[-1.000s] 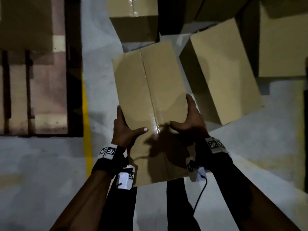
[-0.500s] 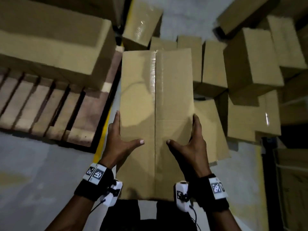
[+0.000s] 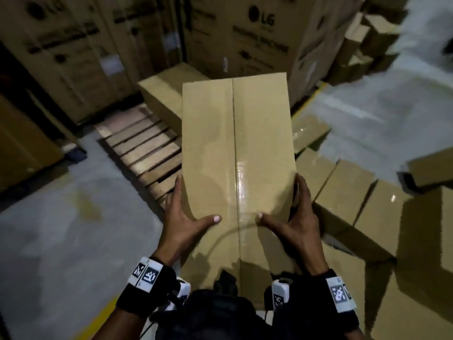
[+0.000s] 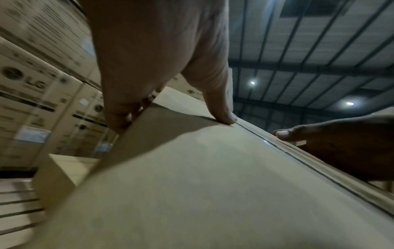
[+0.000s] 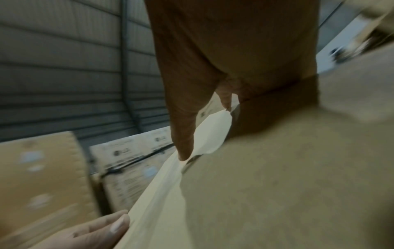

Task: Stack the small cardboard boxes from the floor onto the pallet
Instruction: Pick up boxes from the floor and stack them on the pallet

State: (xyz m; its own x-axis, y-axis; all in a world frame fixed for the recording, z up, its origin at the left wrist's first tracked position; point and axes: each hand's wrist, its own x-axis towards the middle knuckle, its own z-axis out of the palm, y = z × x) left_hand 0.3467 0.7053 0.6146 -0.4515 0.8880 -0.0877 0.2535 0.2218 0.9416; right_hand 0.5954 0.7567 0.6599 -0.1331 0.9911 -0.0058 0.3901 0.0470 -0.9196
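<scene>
Taped cardboard box [image 3: 235, 153] up in the air, lengthwise away from the chest, far end over the wooden pallet [image 3: 144, 148]. Beyond that far end, one plain carton [image 3: 164, 94] already on the pallet. Right of the held box, a jumble of small boxes [image 3: 343, 200] on the floor. Further back, tall printed cartons [image 3: 267, 35] like a wall. Left hand [image 3: 182, 223] clamped on the box's left edge, thumb flat on top, fingers [image 4: 123, 118] wrapped down the side. Right hand [image 3: 295, 225] mirrored on the right edge, thumb near the tape seam. Both wrists low, near end tucked against the body.
</scene>
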